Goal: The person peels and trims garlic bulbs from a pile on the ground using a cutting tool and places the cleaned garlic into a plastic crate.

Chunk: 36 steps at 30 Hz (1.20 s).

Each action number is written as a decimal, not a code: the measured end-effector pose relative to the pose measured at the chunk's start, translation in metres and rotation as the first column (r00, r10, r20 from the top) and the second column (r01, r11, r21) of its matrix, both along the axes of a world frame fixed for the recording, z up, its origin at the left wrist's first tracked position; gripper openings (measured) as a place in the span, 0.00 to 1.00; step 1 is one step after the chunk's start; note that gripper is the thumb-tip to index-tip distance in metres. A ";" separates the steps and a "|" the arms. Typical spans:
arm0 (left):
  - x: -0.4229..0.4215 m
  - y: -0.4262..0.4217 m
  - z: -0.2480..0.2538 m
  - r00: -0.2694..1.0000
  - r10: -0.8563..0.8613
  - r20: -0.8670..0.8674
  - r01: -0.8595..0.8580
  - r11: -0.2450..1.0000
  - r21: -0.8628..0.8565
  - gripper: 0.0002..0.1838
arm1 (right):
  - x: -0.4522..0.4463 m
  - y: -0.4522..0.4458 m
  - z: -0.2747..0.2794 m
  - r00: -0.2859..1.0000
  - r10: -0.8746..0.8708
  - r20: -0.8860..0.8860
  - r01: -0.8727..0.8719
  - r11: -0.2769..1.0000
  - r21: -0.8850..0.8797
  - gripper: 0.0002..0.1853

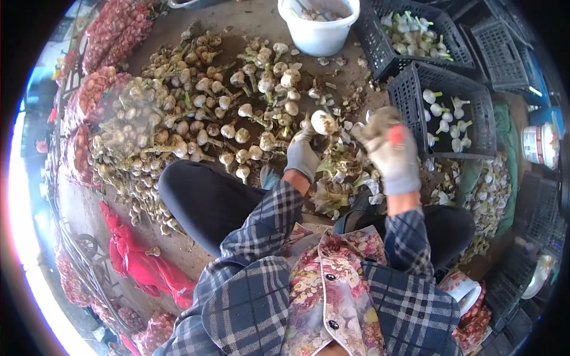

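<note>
A pale garlic bulb (323,123) is held in the gloved fingers of my left hand (303,154), which is closed on it. My right hand (393,154), also in a whitish glove, is raised to the right of the bulb and apart from it. Its fingers look curled but are blurred by motion. A red patch shows on or in this hand; I cannot make out what it belongs to. Between and below the hands lies a heap of garlic skins and trimmings (338,193). A large pile of untrimmed garlic (196,113) with stems spreads to the left.
To the right, a black crate (409,107) contains several trimmed bulbs; another crate (380,56) behind it is fuller. A white bucket (320,37) stands ahead. Red mesh sacks (116,35) line the left, with red netting (145,261) nearer. A white tub (539,145) stands far right.
</note>
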State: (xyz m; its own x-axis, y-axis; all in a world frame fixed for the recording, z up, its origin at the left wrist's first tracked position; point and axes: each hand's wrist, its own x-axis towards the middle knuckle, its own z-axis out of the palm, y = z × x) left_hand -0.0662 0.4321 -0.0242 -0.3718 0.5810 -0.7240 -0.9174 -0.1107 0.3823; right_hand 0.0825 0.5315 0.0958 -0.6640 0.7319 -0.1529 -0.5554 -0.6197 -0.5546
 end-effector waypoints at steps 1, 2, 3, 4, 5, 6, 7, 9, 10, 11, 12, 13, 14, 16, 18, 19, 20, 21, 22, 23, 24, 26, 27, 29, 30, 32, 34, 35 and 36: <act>-0.001 -0.004 -0.028 0.994 0.078 -0.070 -0.078 0.997 0.005 0.12 | 0.003 0.014 0.021 0.997 -0.043 -0.064 0.043 0.999 -0.004 0.05; 0.001 -0.009 -0.026 0.995 0.070 -0.066 -0.071 0.997 -0.011 0.12 | 0.013 0.027 0.027 0.988 -0.101 -0.121 0.100 0.995 -0.019 0.05; 0.007 -0.013 -0.017 0.998 0.043 -0.038 -0.044 0.998 -0.039 0.13 | 0.023 0.037 0.015 0.979 -0.030 0.199 -0.031 0.955 0.296 0.08; 0.009 -0.009 -0.008 1.000 0.024 -0.014 -0.024 0.999 -0.048 0.14 | 0.029 0.047 -0.001 0.863 -0.056 0.503 -0.258 0.806 0.532 0.12; 0.012 -0.003 -0.003 0.999 0.025 0.046 -0.021 0.997 -0.079 0.15 | 0.033 0.040 -0.029 0.565 -0.408 0.717 -0.574 0.431 0.697 0.17; 0.014 0.001 0.007 0.998 0.033 0.047 -0.029 0.996 -0.081 0.15 | 0.035 0.027 -0.046 0.146 -0.722 0.676 -0.873 0.227 0.431 0.20; 0.016 0.005 0.018 0.994 0.058 0.090 -0.047 0.992 -0.119 0.14 | 0.031 0.013 -0.057 0.272 -0.559 0.783 -0.708 0.435 0.556 0.20; 0.020 0.008 0.020 0.975 0.093 0.201 -0.049 0.976 -0.212 0.12 | 0.007 -0.009 -0.055 0.468 -0.537 0.702 -0.540 0.455 0.708 0.20; 0.023 0.005 0.017 0.975 0.088 0.204 -0.041 0.974 -0.222 0.12 | -0.002 -0.015 -0.046 0.511 -0.655 0.557 -0.560 0.238 0.793 0.19; 0.024 0.005 0.018 0.973 0.055 0.225 -0.028 0.992 -0.122 0.12 | -0.005 -0.019 -0.051 0.508 -0.693 0.512 -0.575 0.171 0.800 0.17; 0.026 0.005 0.019 0.970 0.023 0.243 -0.019 1.000 -0.019 0.13 | -0.005 -0.021 -0.054 0.441 -0.703 0.558 -0.661 0.166 0.732 0.16; 0.030 0.004 0.021 0.982 0.039 0.187 -0.022 0.996 -0.091 0.14 | -0.003 -0.023 -0.061 0.437 -0.709 0.553 -0.683 0.139 0.718 0.16; 0.030 0.004 0.029 0.982 0.041 0.186 -0.025 0.996 -0.089 0.14 | -0.005 -0.024 -0.062 0.438 -0.714 0.546 -0.702 0.107 0.704 0.15; 0.032 0.002 0.043 0.997 -0.070 -0.026 0.064 0.981 -0.182 0.12 | -0.004 -0.024 -0.064 0.394 -0.730 0.559 -0.732 0.119 0.671 0.14; 0.039 -0.003 0.042 0.996 -0.077 -0.048 0.065 0.973 -0.221 0.11 | -0.004 -0.025 -0.062 0.350 -0.743 0.571 -0.759 0.132 0.637 0.13; 0.040 -0.005 0.042 0.997 -0.082 0.001 0.080 0.967 -0.242 0.10 | -0.005 -0.022 -0.062 0.399 -0.749 0.530 -0.662 0.165 0.732 0.12; 0.042 -0.006 0.041 0.995 -0.089 0.051 0.099 0.961 -0.260 0.10 | -0.004 -0.017 -0.063 0.439 -0.759 0.482 -0.551 0.196 0.811 0.11; 0.042 -0.004 0.039 0.991 -0.033 0.132 0.060 0.976 -0.210 0.10 | 0.000 -0.008 -0.066 0.368 -0.767 0.526 -0.571 0.260 0.778 0.11; 0.042 -0.005 0.038 0.991 -0.029 0.134 0.057 0.976 -0.212 0.10 | 0.009 -0.002 -0.066 0.283 -0.718 0.636 -0.623 0.366 0.691 0.13; 0.040 -0.004 0.040 0.989 0.027 0.144 0.006 0.975 -0.223 0.10 | 0.009 -0.003 -0.064 0.335 -0.667 0.666 -0.573 0.417 0.706 0.14; 0.036 -0.002 0.042 0.985 0.082 0.153 -0.045 0.971 -0.233 0.10 | 0.009 -0.006 -0.062 0.388 -0.614 0.687 -0.522 0.468 0.713 0.15; 0.036 -0.004 0.038 0.975 0.069 0.210 -0.029 0.981 -0.190 0.10 | 0.005 -0.023 -0.048 0.442 -0.665 0.603 -0.593 0.287 0.752 0.19; 0.040 -0.005 0.045 0.996 0.016 0.087 0.003 0.975 -0.221 0.10 | 0.001 -0.029 -0.047 0.399 -0.674 0.622 -0.694 0.221 0.685 0.19; 0.038 -0.006 0.049 0.963 -0.064 -0.260 0.010 0.979 -0.203 0.15 | -0.001 -0.037 -0.046 0.330 -0.604 0.726 -0.761 0.285 0.583 0.15; 0.039 -0.010 0.050 0.963 -0.062 -0.260 0.008 0.979 -0.204 0.15 | 0.000 -0.039 -0.046 0.349 -0.583 0.734 -0.746 0.301 0.594 0.14; 0.039 -0.015 0.055 0.859 -0.117 -0.498 0.021 0.981 -0.194 0.13 | 0.000 -0.041 -0.042 0.307 -0.559 0.770 -0.771 0.328 0.545 0.13; 0.037 -0.018 0.043 0.807 -0.122 -0.578 0.016 0.983 -0.184 0.13 | -0.001 -0.044 -0.041 0.267 -0.531 0.804 -0.795 0.350 0.496 0.13; 0.035 -0.019 0.042 0.761 -0.157 -0.630 0.040 0.980 -0.196 0.13 | -0.001 -0.045 -0.044 0.265 -0.544 0.796 -0.786 0.357 0.505 0.11; 0.033 -0.021 0.040 0.710 -0.192 -0.678 0.063 0.975 -0.211 0.13 | -0.002 -0.047 -0.047 0.262 -0.556 0.789 -0.777 0.364 0.515 0.10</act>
